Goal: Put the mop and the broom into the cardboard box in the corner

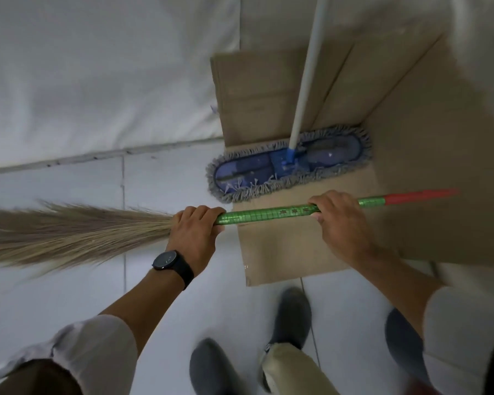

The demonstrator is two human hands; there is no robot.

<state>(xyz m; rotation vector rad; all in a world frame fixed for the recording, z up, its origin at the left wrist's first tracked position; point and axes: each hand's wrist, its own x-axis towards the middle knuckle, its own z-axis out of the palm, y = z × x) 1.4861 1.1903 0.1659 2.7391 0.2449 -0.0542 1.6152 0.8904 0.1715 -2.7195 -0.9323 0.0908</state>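
I hold a broom (268, 214) level across the view, its straw bristles pointing left and its green handle ending in a red tip at the right. My left hand (196, 232) grips the handle where the bristles start. My right hand (340, 220) grips the green part further right. Behind the broom stands the open cardboard box (428, 172) in the corner. The blue mop (288, 163) rests with its fringed head on the box's floor flap, its left end sticking out past the box. Its white pole leans up against the back wall.
White fabric covers the wall (97, 75) at the left and behind the box. Pale floor tiles (160, 178) lie left of the box. My grey shoes (293, 317) stand just short of the box's front flap.
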